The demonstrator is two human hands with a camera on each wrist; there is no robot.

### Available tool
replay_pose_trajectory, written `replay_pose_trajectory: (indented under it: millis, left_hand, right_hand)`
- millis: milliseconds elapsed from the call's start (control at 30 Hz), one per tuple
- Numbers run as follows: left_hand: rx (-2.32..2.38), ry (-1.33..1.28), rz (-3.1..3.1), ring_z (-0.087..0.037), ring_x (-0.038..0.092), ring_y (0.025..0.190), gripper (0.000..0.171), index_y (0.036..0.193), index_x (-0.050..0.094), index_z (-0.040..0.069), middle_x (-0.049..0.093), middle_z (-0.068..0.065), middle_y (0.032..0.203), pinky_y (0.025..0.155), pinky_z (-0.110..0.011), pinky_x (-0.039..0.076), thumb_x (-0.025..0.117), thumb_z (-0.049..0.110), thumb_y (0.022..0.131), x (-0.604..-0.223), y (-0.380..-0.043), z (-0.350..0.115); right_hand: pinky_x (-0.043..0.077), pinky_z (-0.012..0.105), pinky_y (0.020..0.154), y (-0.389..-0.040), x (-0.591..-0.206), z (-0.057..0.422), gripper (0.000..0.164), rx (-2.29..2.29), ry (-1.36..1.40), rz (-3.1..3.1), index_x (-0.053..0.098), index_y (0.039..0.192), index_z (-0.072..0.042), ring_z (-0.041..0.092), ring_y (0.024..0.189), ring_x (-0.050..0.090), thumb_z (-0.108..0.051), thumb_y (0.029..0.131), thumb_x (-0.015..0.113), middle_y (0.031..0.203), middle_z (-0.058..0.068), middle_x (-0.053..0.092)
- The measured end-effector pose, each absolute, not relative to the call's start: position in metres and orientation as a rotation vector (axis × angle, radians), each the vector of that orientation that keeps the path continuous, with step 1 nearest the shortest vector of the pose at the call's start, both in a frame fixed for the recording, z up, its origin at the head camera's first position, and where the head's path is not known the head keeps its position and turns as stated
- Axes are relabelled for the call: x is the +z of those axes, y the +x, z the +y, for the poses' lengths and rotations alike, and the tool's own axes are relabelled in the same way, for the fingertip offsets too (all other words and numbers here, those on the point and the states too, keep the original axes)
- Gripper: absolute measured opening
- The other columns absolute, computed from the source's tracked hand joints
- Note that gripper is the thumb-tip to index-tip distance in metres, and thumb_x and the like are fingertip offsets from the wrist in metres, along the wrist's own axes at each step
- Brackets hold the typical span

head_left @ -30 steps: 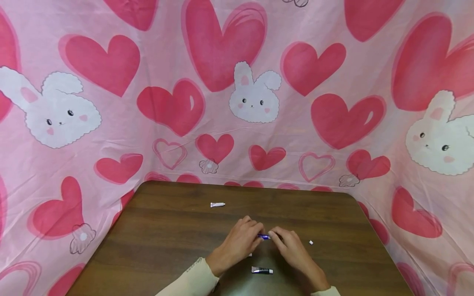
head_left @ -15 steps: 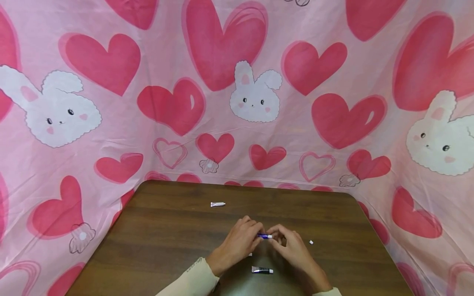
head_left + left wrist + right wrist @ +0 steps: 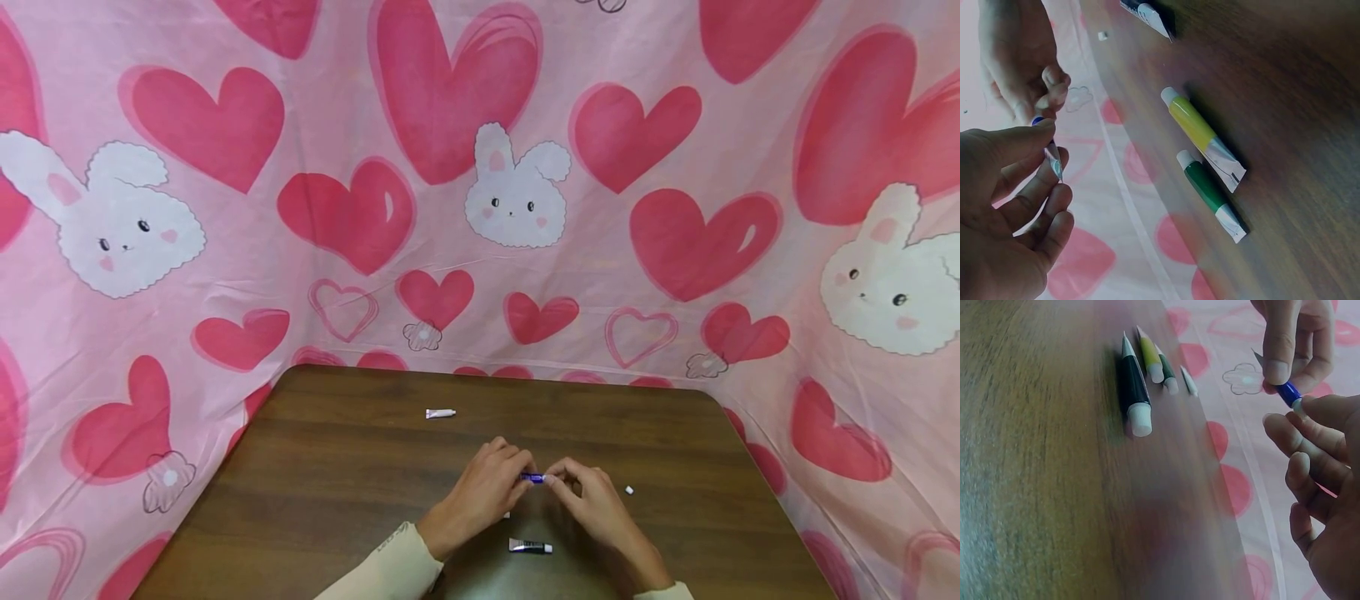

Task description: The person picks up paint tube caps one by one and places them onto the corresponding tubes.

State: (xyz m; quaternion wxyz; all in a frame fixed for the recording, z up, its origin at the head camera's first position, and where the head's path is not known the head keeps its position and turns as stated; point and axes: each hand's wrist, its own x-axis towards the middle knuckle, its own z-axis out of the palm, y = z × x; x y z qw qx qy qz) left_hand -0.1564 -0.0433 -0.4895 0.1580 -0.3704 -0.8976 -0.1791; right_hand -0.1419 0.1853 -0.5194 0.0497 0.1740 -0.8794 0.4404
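Observation:
My left hand [image 3: 483,487] pinches a small blue paint tube [image 3: 533,478] by its body, above the table. In the right wrist view the tube's white cap [image 3: 1298,405] points toward my right hand [image 3: 596,504], whose thumb and index finger pinch it. The tube's silver crimped end [image 3: 1055,164] shows beneath the left fingers in the left wrist view. Below the hands lies a black paint tube [image 3: 529,547]. Yellow [image 3: 1192,124] and green [image 3: 1204,185] paint tubes lie side by side in the left wrist view, mostly hidden behind the left hand in the head view.
A white tube [image 3: 440,413] lies farther back on the brown wooden table [image 3: 360,450]. To the right of my right hand sits a small loose white cap [image 3: 629,490]. Pink cloth [image 3: 517,275] with hearts and rabbits hangs around the table's back and sides.
The right fingertips came off the blue tube's cap half a second ago, baring it, and now grip it again. The left hand stays in place; the other tubes have not moved.

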Motion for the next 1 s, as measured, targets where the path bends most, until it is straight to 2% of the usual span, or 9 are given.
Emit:
replay_pose_trajectory:
  millis: [100, 300, 467, 567, 667, 1000]
  left_hand:
    - [-0.52, -1.059, -2.585, -0.01, 0.057, 0.094, 0.01, 0.105, 0.074, 0.021, 0.077, 0.009, 0.1, 0.08, -0.021, 0.043, 0.08, 0.028, 0.101, -0.4885, -0.1562, -0.0429]
    - [-0.54, -1.073, -2.562, -0.01, 0.058, 0.094, 0.011, 0.106, 0.074, 0.021, 0.078, 0.009, 0.102, 0.081, -0.021, 0.044, 0.08, 0.028, 0.101, -0.4869, -0.1555, -0.0416]
    - [-0.545, -1.076, -2.522, -0.01, 0.058, 0.092, 0.012, 0.105, 0.075, 0.02, 0.078, 0.008, 0.1, 0.079, -0.021, 0.042, 0.082, 0.027, 0.099, -0.488, -0.1553, -0.0416]
    - [-0.565, -1.07, -2.522, -0.01, 0.058, 0.092, 0.012, 0.105, 0.075, 0.02, 0.079, 0.008, 0.1, 0.079, -0.02, 0.041, 0.082, 0.027, 0.099, -0.4887, -0.1559, -0.042]
    - [-0.577, -1.063, -2.529, -0.01, 0.058, 0.092, 0.011, 0.106, 0.076, 0.02, 0.079, 0.008, 0.101, 0.079, -0.02, 0.042, 0.082, 0.027, 0.099, -0.489, -0.1567, -0.0425]
    - [-0.561, -1.064, -2.524, -0.011, 0.058, 0.092, 0.011, 0.104, 0.075, 0.02, 0.079, 0.008, 0.1, 0.078, -0.02, 0.042, 0.082, 0.028, 0.099, -0.4892, -0.1568, -0.0449]
  right_hand:
    - [0.045, 0.023, 0.065, -0.1416, -0.5186, 0.1852, 0.01, 1.327, 0.506, -2.707, 0.075, 0.098, -0.021, -0.001, 0.071, 0.053, -0.023, 0.107, 0.071, 0.081, -0.004, 0.071]
    - [0.044, 0.024, 0.068, -0.1416, -0.5184, 0.1844, 0.021, 1.288, 0.454, -2.733, 0.076, 0.095, -0.016, 0.001, 0.072, 0.053, -0.027, 0.11, 0.066, 0.076, -0.014, 0.061]
    - [0.047, 0.024, 0.066, -0.1398, -0.5204, 0.1841, 0.001, 1.287, 0.513, -2.619, 0.075, 0.103, -0.02, -0.001, 0.073, 0.056, -0.019, 0.104, 0.074, 0.081, -0.012, 0.068]
    - [0.048, 0.024, 0.065, -0.1393, -0.5215, 0.1843, 0.016, 1.285, 0.583, -2.532, 0.074, 0.11, -0.019, -0.002, 0.074, 0.057, -0.012, 0.098, 0.08, 0.084, -0.015, 0.067]
    - [0.048, 0.024, 0.064, -0.1399, -0.5224, 0.1844, 0.022, 1.255, 0.625, -2.478, 0.073, 0.108, -0.02, -0.003, 0.076, 0.057, -0.006, 0.094, 0.083, 0.085, -0.018, 0.065]
    - [0.044, 0.024, 0.068, -0.1409, -0.5226, 0.1845, 0.019, 1.173, 0.618, -2.474, 0.076, 0.099, -0.024, -0.005, 0.075, 0.056, -0.008, 0.093, 0.084, 0.083, -0.022, 0.064]
